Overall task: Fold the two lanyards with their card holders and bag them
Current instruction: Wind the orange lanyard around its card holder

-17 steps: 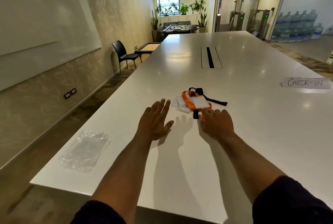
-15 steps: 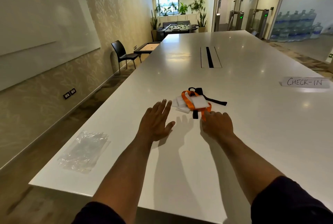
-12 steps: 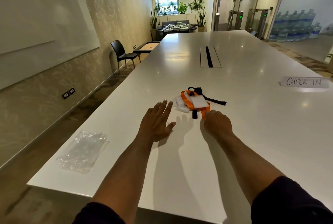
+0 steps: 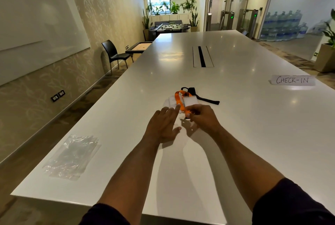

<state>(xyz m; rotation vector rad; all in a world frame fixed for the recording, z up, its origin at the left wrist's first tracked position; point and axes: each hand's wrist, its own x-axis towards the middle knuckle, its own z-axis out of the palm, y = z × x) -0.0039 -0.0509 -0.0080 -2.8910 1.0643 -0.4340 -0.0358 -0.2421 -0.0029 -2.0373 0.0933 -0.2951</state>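
An orange lanyard with a clear card holder lies in a heap with a black lanyard on the white table. A second card holder pokes out at the heap's left. My right hand pinches the near end of the orange lanyard, which its fingers partly hide. My left hand is flat and open just left of it, fingertips touching the heap's near edge. Clear plastic bags lie at the table's near left corner.
A "CHECK-IN" paper sign stands at the right of the table. A cable slot runs down the table's middle, farther away. A black chair stands on the floor left of the table.
Both hands have moved forward to the heap. My right hand has closed its fingers on the near end of the orange lanyard; my left hand's fingertips have reached the card holders.
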